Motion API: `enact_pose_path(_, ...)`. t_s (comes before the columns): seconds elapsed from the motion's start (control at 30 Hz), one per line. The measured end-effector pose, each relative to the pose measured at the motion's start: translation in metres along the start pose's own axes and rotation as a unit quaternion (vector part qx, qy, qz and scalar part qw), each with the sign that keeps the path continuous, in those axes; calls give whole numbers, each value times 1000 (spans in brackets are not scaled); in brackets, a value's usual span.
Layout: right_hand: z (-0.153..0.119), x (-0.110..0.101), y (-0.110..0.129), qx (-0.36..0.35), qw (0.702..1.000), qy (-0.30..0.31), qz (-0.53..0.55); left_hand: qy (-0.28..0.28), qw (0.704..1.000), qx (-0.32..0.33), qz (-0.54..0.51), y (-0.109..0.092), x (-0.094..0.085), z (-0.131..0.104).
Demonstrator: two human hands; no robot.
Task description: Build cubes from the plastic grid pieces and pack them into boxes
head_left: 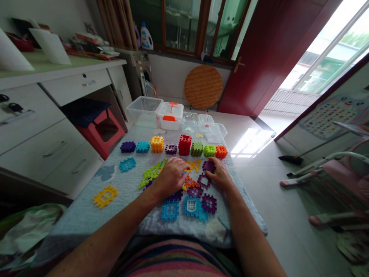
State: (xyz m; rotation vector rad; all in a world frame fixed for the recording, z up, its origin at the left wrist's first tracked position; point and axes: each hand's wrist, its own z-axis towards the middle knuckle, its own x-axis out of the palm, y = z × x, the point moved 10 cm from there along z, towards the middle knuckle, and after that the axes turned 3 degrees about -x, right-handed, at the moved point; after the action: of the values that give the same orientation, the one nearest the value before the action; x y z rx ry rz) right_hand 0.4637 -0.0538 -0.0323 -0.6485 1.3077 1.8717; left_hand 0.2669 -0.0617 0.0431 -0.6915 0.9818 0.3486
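Observation:
My right hand (220,175) has its thumb and fingers closed on the edge of a purple interlocking building tile (208,166). Another purple window-shaped tile (204,180) lies just below it. My left hand (173,175) is over the middle of the loose tiles with its fingers bent together; what they hold, if anything, is hidden. Lime green tiles (150,173) spread out left of that hand. Between the hands lie orange tiles (190,182) and yellow triangular ones (196,166). Nearer my body are blue tiles (170,210) and a dark purple tile (209,203).
Along the back stand stacks sorted by colour, including yellow (157,144), red (185,144) and orange (221,151). Behind them are clear plastic bins (145,109) and a lidded box (170,115). At left lie single blue (127,164) and yellow (105,196) tiles on the cloth-covered table (83,215).

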Motion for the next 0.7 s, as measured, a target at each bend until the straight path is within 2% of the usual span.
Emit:
enact_pose_path(0.17,0,-1,-6,25,1000,-2,3,11,1000,-3,0,1,8,-4)
enact_pose_path(0.27,2,-5,0,31,999,-6,21,17,1000,0,-1,0,10,-3)
enact_pose_path(0.4,5,-3,39,-31,997,1,64,14,1000,-7,-5,4,4,-2)
enact_pose_path(0.5,7,10,77,-84,993,38,77,24,999,-23,-22,14,1,-4)
enact_pose_path(0.6,8,26,111,-137,984,74,90,61,996,-39,-51,28,2,-8)
enact_pose_path(0.7,9,34,132,-180,975,88,100,104,990,-41,-91,36,3,-11)
